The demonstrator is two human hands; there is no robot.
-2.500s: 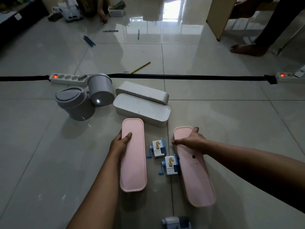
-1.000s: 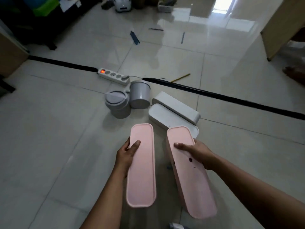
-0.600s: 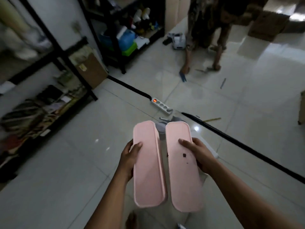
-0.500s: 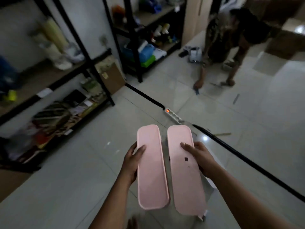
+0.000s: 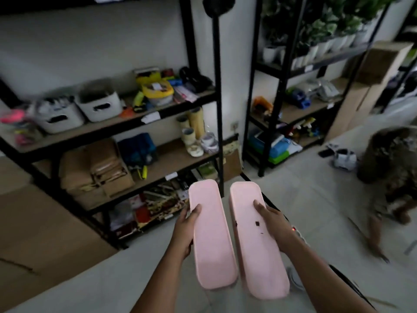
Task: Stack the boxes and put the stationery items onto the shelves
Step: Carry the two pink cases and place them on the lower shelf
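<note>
white bins (image 5: 79,110), cardboard boxes (image 5: 99,170), potted plants (image 5: 316,41)

smooth matt pink plastic boxes (image 5: 212,233)

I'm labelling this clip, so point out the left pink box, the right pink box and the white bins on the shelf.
left pink box (image 5: 211,236): head view, middle of its lid.
right pink box (image 5: 257,245): head view, middle of its lid.
white bins (image 5: 99,107): head view, front wall of the right-hand bin.

Left grip (image 5: 185,229) and right grip (image 5: 272,222) clasped; arms outstretched
</note>
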